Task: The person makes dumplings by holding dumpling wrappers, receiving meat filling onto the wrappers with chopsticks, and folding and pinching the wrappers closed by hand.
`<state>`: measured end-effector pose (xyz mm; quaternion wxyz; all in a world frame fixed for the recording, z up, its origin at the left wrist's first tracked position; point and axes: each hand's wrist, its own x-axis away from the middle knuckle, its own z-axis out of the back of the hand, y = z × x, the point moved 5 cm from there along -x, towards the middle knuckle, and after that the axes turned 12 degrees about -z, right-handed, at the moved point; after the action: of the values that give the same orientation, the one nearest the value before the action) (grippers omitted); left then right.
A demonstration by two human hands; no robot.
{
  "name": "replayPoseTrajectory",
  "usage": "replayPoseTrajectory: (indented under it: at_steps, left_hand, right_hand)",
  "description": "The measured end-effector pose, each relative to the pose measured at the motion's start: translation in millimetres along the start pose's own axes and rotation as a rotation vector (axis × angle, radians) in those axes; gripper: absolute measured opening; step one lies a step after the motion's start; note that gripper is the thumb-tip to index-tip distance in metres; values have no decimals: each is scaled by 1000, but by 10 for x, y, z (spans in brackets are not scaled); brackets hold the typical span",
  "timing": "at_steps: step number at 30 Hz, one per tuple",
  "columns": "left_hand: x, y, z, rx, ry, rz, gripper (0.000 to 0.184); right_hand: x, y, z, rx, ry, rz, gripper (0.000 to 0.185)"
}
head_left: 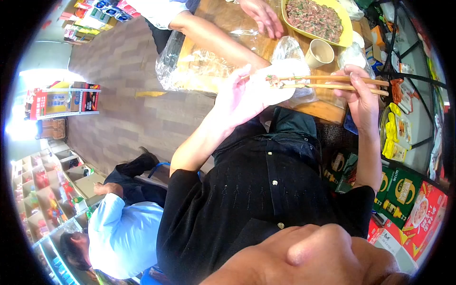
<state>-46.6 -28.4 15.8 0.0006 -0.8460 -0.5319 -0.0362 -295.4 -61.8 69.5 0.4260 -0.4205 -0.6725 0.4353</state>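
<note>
My left hand (240, 99) holds a thin white round wrapper (281, 92) on its palm and fingers. In my right hand (358, 92) is a pair of long wooden chopsticks (332, 82). Their tips touch a small bit of minced filling (271, 80) at the wrapper. Just beyond the wrapper stands a paper cup (319, 53), near a yellow bowl (348, 29) of minced filling with green bits.
A co-worker's forearm (218, 40) and open hand (261, 16) reach over the wooden table (327, 111), which has clear plastic (171, 61) on it. A seated person in light blue (126, 235) is at lower left. Shelves and boxes (418, 204) flank the scene.
</note>
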Motion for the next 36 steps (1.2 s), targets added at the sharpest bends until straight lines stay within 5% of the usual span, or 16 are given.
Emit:
replayPoseTrajectory:
  at_steps: [13, 36]
  left_hand:
    - [69, 19, -80, 162, -136, 57, 62]
    - [153, 102, 201, 36, 68, -39, 64]
  right_hand:
    - [44, -228, -113, 134, 27, 67, 29]
    - [295, -560, -116, 249, 154, 231, 33]
